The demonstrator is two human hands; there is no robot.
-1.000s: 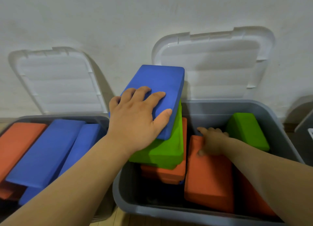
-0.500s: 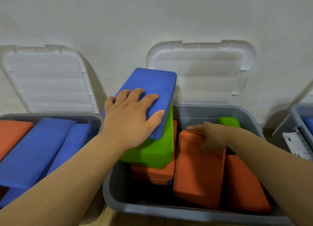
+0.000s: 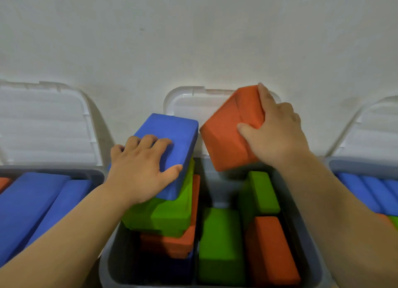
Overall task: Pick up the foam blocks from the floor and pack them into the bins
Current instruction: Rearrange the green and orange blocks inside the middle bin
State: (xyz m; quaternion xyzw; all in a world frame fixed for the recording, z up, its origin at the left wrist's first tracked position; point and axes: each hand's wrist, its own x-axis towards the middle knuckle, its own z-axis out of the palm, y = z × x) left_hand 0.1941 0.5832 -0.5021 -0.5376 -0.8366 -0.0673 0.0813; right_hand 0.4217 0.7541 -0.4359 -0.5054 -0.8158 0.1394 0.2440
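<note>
My right hand (image 3: 272,134) grips an orange foam block (image 3: 230,129) and holds it tilted in the air above the back of the middle grey bin (image 3: 109,264). My left hand (image 3: 140,167) lies flat on a blue block (image 3: 170,143) that tops a leaning stack at the bin's left side, over a green block (image 3: 168,214) and an orange block (image 3: 183,242). In the bin's right half lie two green blocks (image 3: 219,244) (image 3: 261,190) and one orange block (image 3: 271,251).
A grey bin on the left (image 3: 64,172) holds blue blocks (image 3: 28,205) and an orange one. A third bin (image 3: 353,164) at the right holds blue blocks. Each bin's white lid (image 3: 43,124) leans open against the wall behind.
My right hand has lifted the orange block up out of the middle bin, uncovering green blocks beneath. My left hand stays on the blue block. The camera has tilted up.
</note>
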